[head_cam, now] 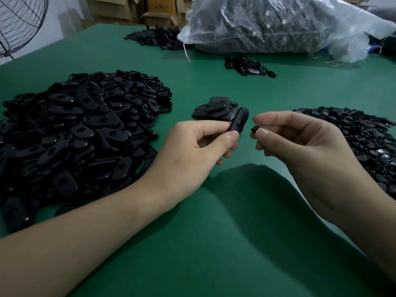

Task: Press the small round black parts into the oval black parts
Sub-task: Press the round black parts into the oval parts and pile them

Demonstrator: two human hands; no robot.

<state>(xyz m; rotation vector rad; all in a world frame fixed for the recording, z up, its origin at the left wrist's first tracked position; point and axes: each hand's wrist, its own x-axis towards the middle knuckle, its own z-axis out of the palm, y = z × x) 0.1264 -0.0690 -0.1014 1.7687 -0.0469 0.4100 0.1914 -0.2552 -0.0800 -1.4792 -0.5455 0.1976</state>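
The left hand [192,153] reaches in from the lower left, forearm low over the table, wrist turned so the thumb faces up. Its thumb and forefinger pinch the lower end of an oval black part [239,120], which stands tilted above the fingertips; the other fingers curl underneath. The right hand [306,144] comes in from the lower right, with thumb and forefinger closed on a small round black part [254,130] and the remaining fingers loosely bent. The two hands are held close, raised off the table, and the round part sits just beside the oval part with a narrow gap between them, not yet pressed in.

The oval part is smooth, slightly glossy plastic with rounded ends. The round part is small and knob-like; its detail is too fine to make out.

Under the hands lies a green table cover [214,243], matte and even. To the left sprawls a big heap of oval parts [81,129], many showing a round hole. Just behind the left fingertips is a small stack of ovals [212,109]. To the right spreads a heap of round parts [364,142], partly hidden by the right wrist. Farther back lie a little cluster of black pieces [248,66], another dark pile [156,37], a bulging clear plastic bag [278,24], cardboard boxes [154,9] and a wire fan guard [19,22].
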